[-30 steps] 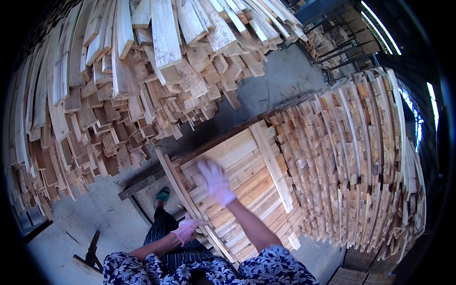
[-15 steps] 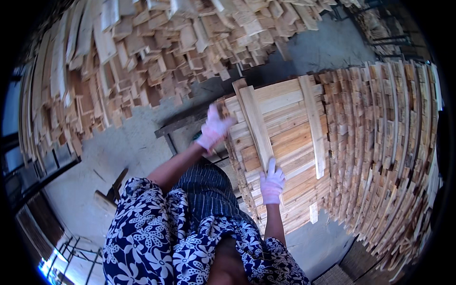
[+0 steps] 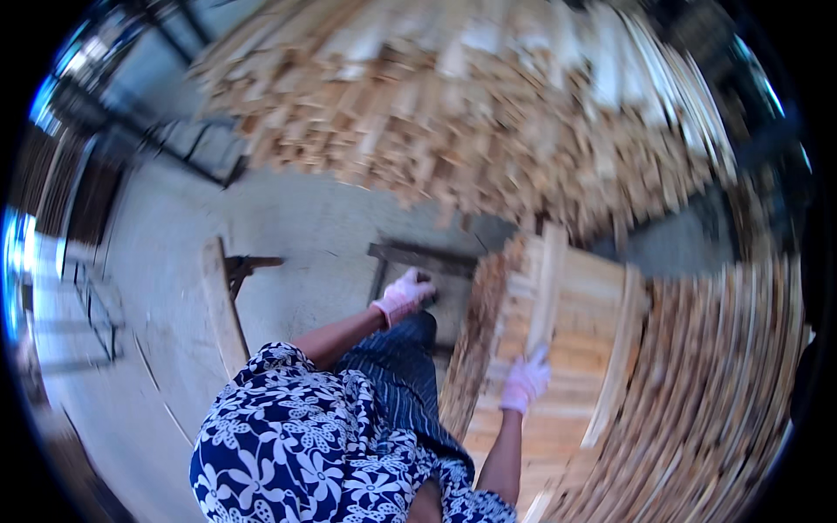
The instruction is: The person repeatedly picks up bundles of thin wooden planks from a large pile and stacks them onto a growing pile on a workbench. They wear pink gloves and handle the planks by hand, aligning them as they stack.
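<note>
Batten point(image 3: 547, 283) lies atop the slatted boards point(image 3: 582, 305), its long axis running from the right hand point(image 3: 526, 383), the closer one, toward the far side, while the left hand point(image 3: 404, 296) hangs leftward, and we cannot tell if either grips.

No lettering, label, brand, number or sign can be read on anything in the head view, where blur softens much of the detail.

stack of boards point(image 3: 586, 301), two pale slats point(image 3: 548, 279) across its top; grey floor point(image 3: 301, 209) alongside
</note>
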Motion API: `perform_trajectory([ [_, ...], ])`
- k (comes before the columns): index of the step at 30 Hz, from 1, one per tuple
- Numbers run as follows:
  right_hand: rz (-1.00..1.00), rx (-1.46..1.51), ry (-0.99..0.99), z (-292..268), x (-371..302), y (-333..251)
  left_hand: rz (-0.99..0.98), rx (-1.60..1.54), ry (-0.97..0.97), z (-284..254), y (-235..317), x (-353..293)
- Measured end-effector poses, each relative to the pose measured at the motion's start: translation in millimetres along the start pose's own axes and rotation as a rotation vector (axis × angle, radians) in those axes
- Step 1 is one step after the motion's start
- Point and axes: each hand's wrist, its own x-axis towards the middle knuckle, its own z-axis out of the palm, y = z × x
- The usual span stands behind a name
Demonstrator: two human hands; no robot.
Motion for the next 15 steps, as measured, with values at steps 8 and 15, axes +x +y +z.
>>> perform_trajectory([
  [8, 0.006, -0.156, 0.089, 43.7, -34.6, -17.8, -0.129, -0.19, 0.236, -135.5, -56.5, -27.2],
  [15, -0.139, -0.194, 0.051, 8.3, -29.3, -98.7, 0.177, 0.198, 0.464, -280.7, -29.1, -0.4],
])
